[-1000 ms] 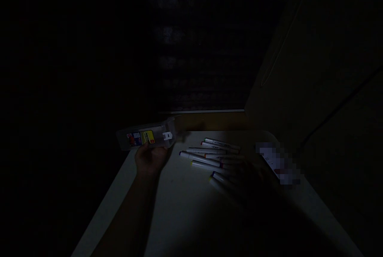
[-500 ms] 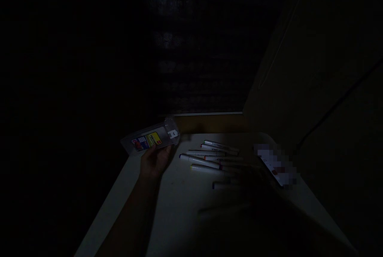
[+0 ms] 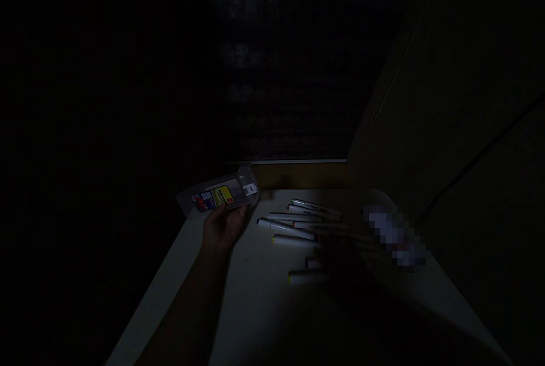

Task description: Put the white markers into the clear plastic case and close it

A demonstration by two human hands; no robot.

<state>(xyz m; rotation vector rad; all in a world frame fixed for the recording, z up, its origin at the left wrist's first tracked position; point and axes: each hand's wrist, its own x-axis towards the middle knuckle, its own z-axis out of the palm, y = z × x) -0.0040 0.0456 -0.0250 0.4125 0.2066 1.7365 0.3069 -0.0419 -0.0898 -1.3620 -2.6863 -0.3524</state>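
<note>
A clear plastic case point(image 3: 238, 185) with a yellow and blue label is tilted above the table's far left part. My left hand point(image 3: 222, 228) is closed around its lower edge. Several white markers point(image 3: 293, 228) with coloured ends lie loosely side by side in the middle of the table. Over their right ends is my right hand point(image 3: 351, 266), in deep shadow, so its fingers cannot be made out. A yellow-ended marker point(image 3: 309, 277) is nearest to it, its right part hidden in the dark. I cannot tell whether the hand grips it.
The pale table point(image 3: 251, 309) has a rounded far right corner. On its right side lies a pixelated, phone-like object point(image 3: 394, 235). A wall point(image 3: 460, 99) with a dark cable rises on the right. Dark ridged surfaces stand behind, and the surroundings are very dim.
The yellow-ended marker beside my right hand has shifted up towards the other markers and looks sharper. My right hand has moved slightly left. My left hand keeps holding the case.
</note>
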